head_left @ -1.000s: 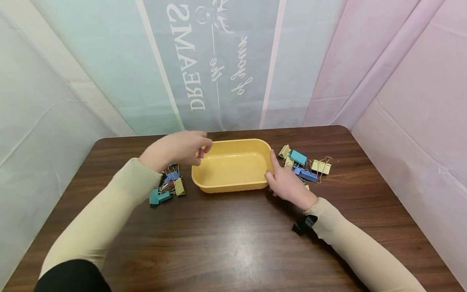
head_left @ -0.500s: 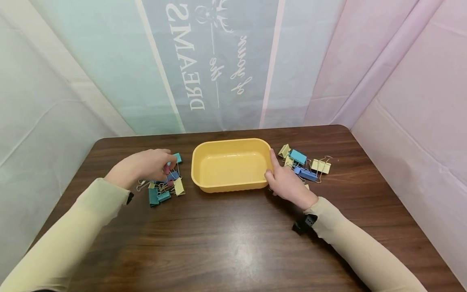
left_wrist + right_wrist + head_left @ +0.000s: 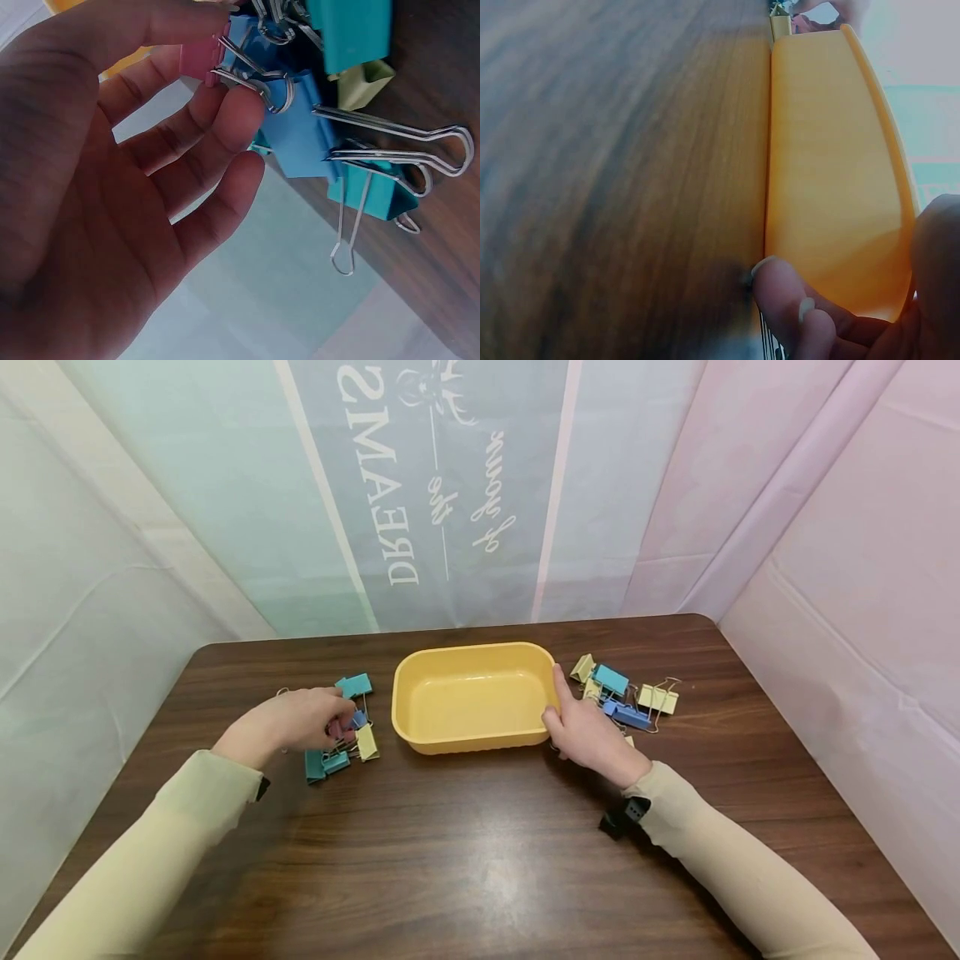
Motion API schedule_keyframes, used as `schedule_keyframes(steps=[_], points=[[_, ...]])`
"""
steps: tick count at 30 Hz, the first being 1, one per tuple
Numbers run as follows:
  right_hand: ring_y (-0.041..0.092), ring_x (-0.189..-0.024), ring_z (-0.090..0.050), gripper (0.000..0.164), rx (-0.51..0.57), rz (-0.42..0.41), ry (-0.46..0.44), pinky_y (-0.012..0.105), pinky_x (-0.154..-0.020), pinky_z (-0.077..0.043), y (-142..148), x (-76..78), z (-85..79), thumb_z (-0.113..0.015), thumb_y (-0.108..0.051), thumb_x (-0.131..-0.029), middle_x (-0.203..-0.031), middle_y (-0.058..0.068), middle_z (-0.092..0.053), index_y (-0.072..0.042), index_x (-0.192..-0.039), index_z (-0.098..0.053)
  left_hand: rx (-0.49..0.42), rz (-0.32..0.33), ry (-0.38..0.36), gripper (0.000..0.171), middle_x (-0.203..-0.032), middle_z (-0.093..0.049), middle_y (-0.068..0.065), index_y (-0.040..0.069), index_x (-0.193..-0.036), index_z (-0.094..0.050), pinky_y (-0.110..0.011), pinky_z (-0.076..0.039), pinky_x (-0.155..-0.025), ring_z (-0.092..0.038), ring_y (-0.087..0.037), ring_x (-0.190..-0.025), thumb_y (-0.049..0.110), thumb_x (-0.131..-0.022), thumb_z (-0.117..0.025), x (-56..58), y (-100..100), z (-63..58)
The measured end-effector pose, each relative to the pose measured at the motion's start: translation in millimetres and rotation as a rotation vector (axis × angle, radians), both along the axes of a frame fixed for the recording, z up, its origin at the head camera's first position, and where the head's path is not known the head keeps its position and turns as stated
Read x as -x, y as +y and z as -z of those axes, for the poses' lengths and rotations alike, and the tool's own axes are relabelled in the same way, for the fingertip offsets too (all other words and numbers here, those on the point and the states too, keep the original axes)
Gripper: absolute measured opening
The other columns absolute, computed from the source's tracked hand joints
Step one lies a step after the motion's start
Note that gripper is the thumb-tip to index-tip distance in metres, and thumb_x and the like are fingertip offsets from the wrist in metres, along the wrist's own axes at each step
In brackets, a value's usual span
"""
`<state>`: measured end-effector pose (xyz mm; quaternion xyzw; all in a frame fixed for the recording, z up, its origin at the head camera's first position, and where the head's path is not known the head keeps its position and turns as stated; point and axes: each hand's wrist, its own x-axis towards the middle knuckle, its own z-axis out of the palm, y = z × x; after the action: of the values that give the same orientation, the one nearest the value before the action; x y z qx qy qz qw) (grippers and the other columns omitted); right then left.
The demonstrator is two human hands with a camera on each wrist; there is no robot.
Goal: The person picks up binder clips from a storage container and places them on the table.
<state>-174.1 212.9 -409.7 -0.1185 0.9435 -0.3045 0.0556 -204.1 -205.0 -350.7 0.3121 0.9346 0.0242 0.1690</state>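
My left hand (image 3: 288, 722) is over the left group of binder clips. In the left wrist view, its thumb and forefinger pinch a pink binder clip (image 3: 199, 58) with wire handles, while the other fingers spread below. Blue binder clips (image 3: 296, 135) and teal binder clips (image 3: 352, 34) lie close beside it. A yellow plastic basin (image 3: 472, 739) stands mid-table with nothing inside. My right hand (image 3: 592, 739) holds its right end, forefinger along the rim and thumb at the near corner. In the right wrist view, bent fingertips (image 3: 780, 292) rest low against the basin's outer wall.
Right of the basin lies a second group of binder clips, among them a blue one (image 3: 630, 717), a teal one (image 3: 611, 679) and a pale yellow one (image 3: 657, 698). Cloth walls (image 3: 450, 568) border the brown table (image 3: 450, 843) at the back and sides.
My left hand has gone from above the basin's left edge back to the left clips, where it now pinches a pink binder clip. My right hand and the basin stay in place.
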Motion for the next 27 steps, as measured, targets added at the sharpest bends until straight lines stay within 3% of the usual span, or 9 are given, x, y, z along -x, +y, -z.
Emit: schedule_keyframes(steps=[6, 13, 19, 27], points=[[0.012, -0.043, -0.059, 0.072, 0.004, -0.005, 0.005, 0.034, -0.045, -0.046, 0.0, 0.6, -0.7, -0.034, -0.03, -0.103, -0.055, -0.003, -0.06, -0.019, -0.158, 0.012, -0.007, 0.014, -0.001, 0.019, -0.084, -0.052, 0.001, 0.016, -0.083, -0.06, -0.03, -0.04, -0.061, -0.046, -0.013, -0.072, -0.001, -0.081, -0.069, 0.4, -1.7, 1.6], [0.012, -0.043, -0.059, 0.071, 0.01, -0.006, 0.01, 0.034, -0.045, -0.046, -0.7, 1.7, 0.6, -0.034, -0.03, -0.104, -0.056, -0.003, -0.06, -0.016, -0.159, 0.009, 0.023, -0.046, -0.021, 0.013, -0.09, -0.056, 0.0, 0.016, -0.091, -0.064, -0.033, -0.042, -0.059, -0.05, -0.015, -0.071, 0.007, -0.085, -0.071, 0.7, -1.9, -6.0], [0.013, -0.043, -0.059, 0.071, -0.007, -0.011, 0.003, 0.034, -0.045, -0.045, -0.9, 0.6, -0.7, -0.034, -0.031, -0.104, -0.055, -0.003, -0.06, -0.017, -0.159, 0.01, -0.051, -0.071, -0.047, 0.003, -0.093, -0.057, -0.004, 0.014, -0.094, -0.064, -0.032, -0.044, -0.06, -0.051, -0.014, -0.069, 0.012, -0.094, -0.067, 1.6, 1.3, -12.8], [0.019, -0.038, -0.044, 0.07, -0.099, -0.002, 0.056, 0.033, -0.041, -0.035, 7.4, 1.4, -8.1, -0.038, -0.036, -0.104, -0.051, 0.002, -0.051, -0.008, -0.16, -0.006, -0.148, -0.082, 0.104, 0.005, -0.096, -0.057, 0.001, 0.019, -0.099, -0.066, -0.036, -0.047, -0.063, -0.056, -0.008, -0.066, 0.021, -0.095, -0.064, -1.8, 29.1, -16.5]])
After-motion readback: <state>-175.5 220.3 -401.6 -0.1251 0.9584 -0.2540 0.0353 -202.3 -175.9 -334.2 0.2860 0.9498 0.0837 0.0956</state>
